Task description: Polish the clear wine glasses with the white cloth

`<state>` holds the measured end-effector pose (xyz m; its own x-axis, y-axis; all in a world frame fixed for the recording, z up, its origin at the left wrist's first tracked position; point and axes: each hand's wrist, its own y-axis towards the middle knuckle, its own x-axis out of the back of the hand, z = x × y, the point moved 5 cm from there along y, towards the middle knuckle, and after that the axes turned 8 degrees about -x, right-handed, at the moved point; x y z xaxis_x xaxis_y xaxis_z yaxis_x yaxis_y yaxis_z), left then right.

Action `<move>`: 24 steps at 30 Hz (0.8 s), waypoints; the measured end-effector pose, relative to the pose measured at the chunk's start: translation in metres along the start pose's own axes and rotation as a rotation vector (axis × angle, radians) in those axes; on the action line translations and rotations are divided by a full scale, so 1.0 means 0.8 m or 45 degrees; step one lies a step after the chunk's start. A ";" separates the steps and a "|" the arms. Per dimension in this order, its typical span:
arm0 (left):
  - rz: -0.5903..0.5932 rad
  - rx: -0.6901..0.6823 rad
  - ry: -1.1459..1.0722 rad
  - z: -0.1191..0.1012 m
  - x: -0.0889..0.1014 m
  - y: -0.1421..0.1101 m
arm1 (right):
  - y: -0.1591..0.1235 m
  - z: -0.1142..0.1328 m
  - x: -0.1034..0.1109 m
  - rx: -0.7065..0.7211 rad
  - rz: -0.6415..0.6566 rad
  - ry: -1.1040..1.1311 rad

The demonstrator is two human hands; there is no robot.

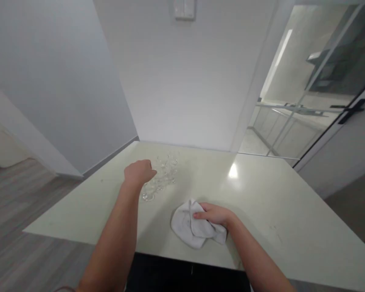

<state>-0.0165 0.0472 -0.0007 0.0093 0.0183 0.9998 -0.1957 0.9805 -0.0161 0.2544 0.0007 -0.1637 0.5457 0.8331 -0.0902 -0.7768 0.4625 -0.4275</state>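
Several clear glasses [169, 162] stand close together on the left part of the pale table, hard to make out against its glossy top. My left hand [139, 172] is stretched out to their left side, its fingers curled closed; whatever it may hold is hidden behind the hand. Nearer to me, a crumpled white cloth [185, 223] rests on the table. My right hand [213, 214] grips the cloth's right side, with the thumb on top and part of the fabric folded over.
The glossy table [261, 202] runs up to a white wall [185, 89], where a switch plate [184, 9] is mounted. At the right is a glass-paned door [292, 101] with a black handle [353, 110]. Grey wood-look floor [33, 202] lies left of the table.
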 end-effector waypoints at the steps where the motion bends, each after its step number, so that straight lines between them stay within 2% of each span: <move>1: -0.004 0.003 0.007 -0.001 0.000 0.000 | 0.000 0.000 0.000 0.003 -0.003 -0.009; 9: -0.080 0.004 0.027 -0.003 -0.001 0.004 | 0.001 0.001 0.000 0.051 -0.004 -0.040; 15: -0.177 0.010 -0.008 -0.001 -0.010 -0.006 | 0.000 0.002 -0.002 0.059 0.008 0.019; 24: -0.456 -0.045 -0.048 -0.013 -0.018 -0.036 | 0.001 -0.001 -0.001 0.065 0.011 0.044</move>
<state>-0.0010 0.0208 -0.0148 0.0347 -0.3345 0.9418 -0.1525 0.9295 0.3358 0.2538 0.0003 -0.1648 0.5489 0.8265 -0.1250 -0.7958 0.4710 -0.3805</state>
